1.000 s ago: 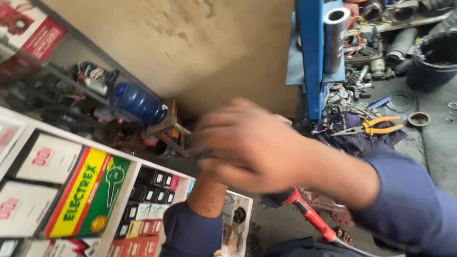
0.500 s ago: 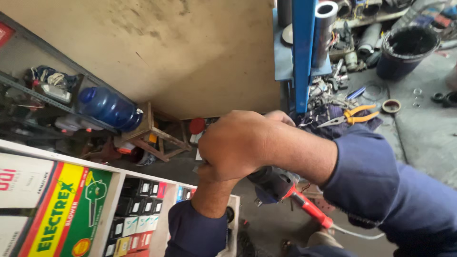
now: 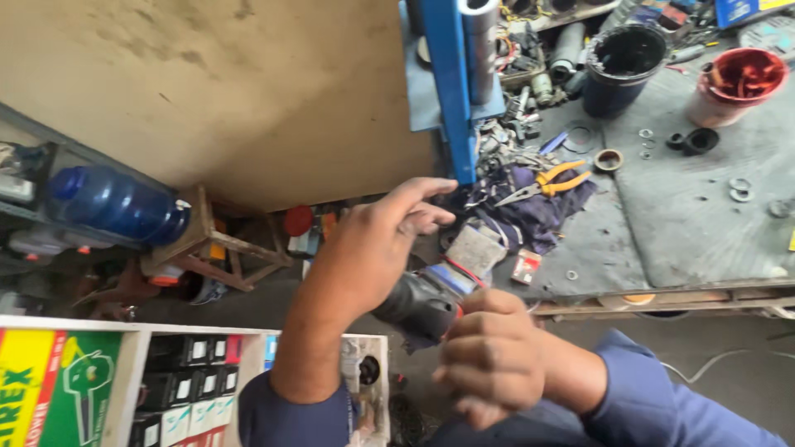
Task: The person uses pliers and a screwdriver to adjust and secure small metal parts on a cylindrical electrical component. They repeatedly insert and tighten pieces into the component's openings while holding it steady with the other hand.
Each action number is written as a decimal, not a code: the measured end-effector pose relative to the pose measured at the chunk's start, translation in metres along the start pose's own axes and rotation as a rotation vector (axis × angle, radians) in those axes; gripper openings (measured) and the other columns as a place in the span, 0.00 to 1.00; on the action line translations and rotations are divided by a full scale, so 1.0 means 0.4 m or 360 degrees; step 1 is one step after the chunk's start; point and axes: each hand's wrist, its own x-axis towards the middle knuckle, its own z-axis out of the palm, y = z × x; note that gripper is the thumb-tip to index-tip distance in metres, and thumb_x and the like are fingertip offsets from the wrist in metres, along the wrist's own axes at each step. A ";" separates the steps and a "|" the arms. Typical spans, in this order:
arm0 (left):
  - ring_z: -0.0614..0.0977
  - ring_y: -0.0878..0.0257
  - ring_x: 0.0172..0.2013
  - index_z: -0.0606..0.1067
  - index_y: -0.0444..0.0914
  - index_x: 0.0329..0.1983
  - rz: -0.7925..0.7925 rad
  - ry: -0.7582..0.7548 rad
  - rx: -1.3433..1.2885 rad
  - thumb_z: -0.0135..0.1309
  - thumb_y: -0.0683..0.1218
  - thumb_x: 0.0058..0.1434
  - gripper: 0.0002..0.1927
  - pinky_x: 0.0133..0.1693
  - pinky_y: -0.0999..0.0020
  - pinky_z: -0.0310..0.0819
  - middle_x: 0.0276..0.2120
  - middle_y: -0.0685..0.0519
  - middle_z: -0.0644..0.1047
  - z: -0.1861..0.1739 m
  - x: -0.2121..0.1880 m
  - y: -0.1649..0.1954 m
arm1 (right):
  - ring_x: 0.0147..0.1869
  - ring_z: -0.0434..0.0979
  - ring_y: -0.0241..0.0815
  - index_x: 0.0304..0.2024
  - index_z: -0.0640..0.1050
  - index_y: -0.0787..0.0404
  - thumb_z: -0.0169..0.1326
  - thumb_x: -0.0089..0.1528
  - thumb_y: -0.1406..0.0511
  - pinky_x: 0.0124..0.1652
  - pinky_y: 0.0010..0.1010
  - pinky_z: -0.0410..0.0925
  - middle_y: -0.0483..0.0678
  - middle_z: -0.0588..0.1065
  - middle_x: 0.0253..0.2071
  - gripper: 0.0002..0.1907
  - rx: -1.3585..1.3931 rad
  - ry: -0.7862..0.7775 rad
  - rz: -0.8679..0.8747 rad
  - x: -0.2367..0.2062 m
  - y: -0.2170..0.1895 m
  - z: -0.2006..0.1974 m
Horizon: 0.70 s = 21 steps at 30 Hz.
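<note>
**Both hands on dark cylindrical part, mid-frame**

Person is standing over a cluttered workshop floor. Right hand (image 3: 489, 364) is clenching around the near end of a dark cylindrical part (image 3: 422, 306), knuckles up. Left hand (image 3: 373, 248) is lying over the part's top w/ fingers loosely extended, pointing toward the blue post (image 3: 447, 83); can't tell how firmly it's gripping. Part is sitting between the two hands, above the floor, w/ a blue band, a red ring and a grey block at its far end.

Packages: bottom left, a shelf unit w/ a yellow-green-red carton (image 3: 58, 389) at the corner, then rows of small black boxes (image 3: 178, 389) w/ white and red labels beside it. Small red-and-white packet (image 3: 526, 266) is lying on the grey mat (image 3: 696, 215), near the dark cloth.

Room/edges: mat's near edge is running just beyond the hands. Yellow-handled pliers (image 3: 551, 178) are resting on the cloth. Blue water jug (image 3: 116, 203) is lying left, beside a wooden stool (image 3: 211, 244). Dark bucket (image 3: 621, 66) and red tub (image 3: 737, 83) are standing top right. Bare tan wall (image 3: 232, 91) is filling upper left.
</note>
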 end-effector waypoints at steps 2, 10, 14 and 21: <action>0.87 0.56 0.50 0.72 0.40 0.61 0.0099 0.0006 0.0069 0.43 0.37 0.67 0.19 0.48 0.64 0.79 0.47 0.47 0.85 0.006 0.011 -0.003 | 0.40 0.78 0.49 0.42 0.78 0.58 0.54 0.59 0.66 0.42 0.42 0.69 0.48 0.76 0.38 0.09 -0.0188 -0.0129 0.0358 -0.155 0.020 -0.052; 0.86 0.59 0.52 0.73 0.38 0.59 -0.0190 -0.0044 0.0020 0.45 0.45 0.70 0.16 0.52 0.65 0.76 0.48 0.49 0.85 0.029 0.031 0.004 | 0.49 0.76 0.54 0.47 0.84 0.55 0.61 0.60 0.62 0.51 0.44 0.68 0.50 0.77 0.41 0.13 -0.1369 -0.0432 0.1885 -0.490 0.135 -0.365; 0.86 0.59 0.52 0.73 0.37 0.59 -0.0211 -0.0009 0.0055 0.45 0.45 0.70 0.17 0.53 0.66 0.74 0.48 0.49 0.85 0.036 0.035 0.012 | 0.49 0.76 0.52 0.45 0.85 0.50 0.59 0.58 0.60 0.50 0.43 0.68 0.46 0.78 0.44 0.13 -0.1326 -0.0885 0.1955 -0.500 0.185 -0.398; 0.87 0.58 0.51 0.74 0.36 0.57 -0.0142 0.0090 0.0036 0.47 0.45 0.71 0.15 0.50 0.66 0.78 0.48 0.48 0.84 0.018 0.022 -0.008 | 0.55 0.78 0.43 0.47 0.86 0.42 0.54 0.58 0.67 0.56 0.34 0.70 0.39 0.79 0.47 0.19 -0.1303 -0.1335 0.1864 -0.482 0.221 -0.382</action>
